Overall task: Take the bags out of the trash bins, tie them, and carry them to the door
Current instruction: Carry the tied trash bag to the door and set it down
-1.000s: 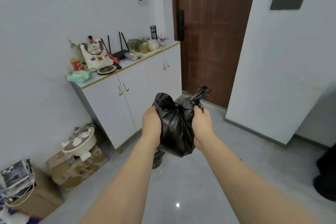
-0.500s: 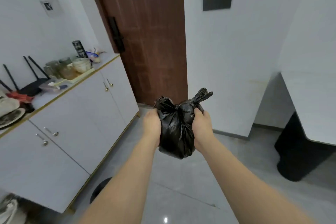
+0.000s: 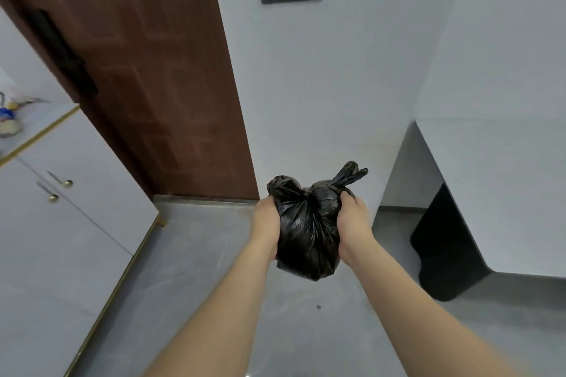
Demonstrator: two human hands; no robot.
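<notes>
— Where's the bag now?

— The black trash bag (image 3: 307, 232) is up in the air, clamped between both palms: left hand (image 3: 266, 225) pressed to one side, right hand (image 3: 353, 223) to the other, fingers curled around it. It looks knotted already; two twisted ears stick out of the top.

— So what's left?

— Setting it down, I'd say. The brown door (image 3: 147, 70) is just ahead and a little to the left, with the threshold strip (image 3: 205, 199) at its foot. The floor (image 3: 196, 269) in front of it is bare grey tile.

— How would you do it well?

— Lower it close to the threshold, off toward the wall (image 3: 321, 86) on the right of the door, so the door isn't blocked. Keep both palms snug until the bottom touches the tile, then ease them apart. It looks soft and lumpy, so it may slump; put it down knot-up.

— Anything to mind?

— The white cabinet (image 3: 61, 223) runs along the left, its corner near the door's foot, so stay clear of that edge. There's a dark shape (image 3: 444, 242) tucked under the white counter (image 3: 502, 193) on the right; I can't tell what it is.
</notes>
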